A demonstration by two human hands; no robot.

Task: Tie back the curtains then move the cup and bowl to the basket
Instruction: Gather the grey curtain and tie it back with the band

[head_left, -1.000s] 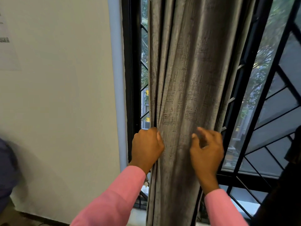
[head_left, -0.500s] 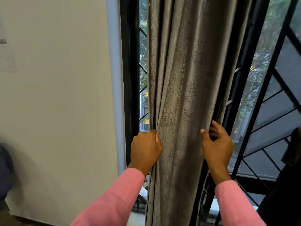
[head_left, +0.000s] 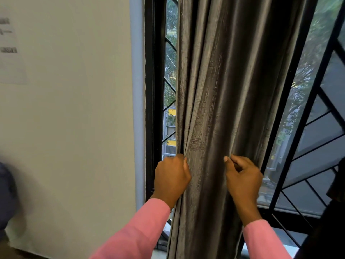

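Since 0.5 s ago the right hand (head_left: 242,181) has been brought back slightly toward 9 o'clock, off the right edge of the grey curtain (head_left: 224,86) and onto its front. The left hand (head_left: 171,179) has been kept on the left edge. The curtain is gathered in vertical folds, hung from 12 down to 6 o'clock just right of centre, in front of the black window frame (head_left: 152,90). Its left edge is gripped at approx. 6 o'clock by the left hand, fingers (head_left: 173,160) curled round the fabric w/ tips hidden, thumb laid on the front. At approx. 4 o'clock the right hand is held against the fabric, fingers curled, thumb tip up beside the index. Whether a fold is pinched cannot be told. Pink sleeves (head_left: 141,232) are worn. A black window grille (head_left: 291,154) is seen at 3 o'clock, a pale wall (head_left: 74,128) at 9 o'clock.
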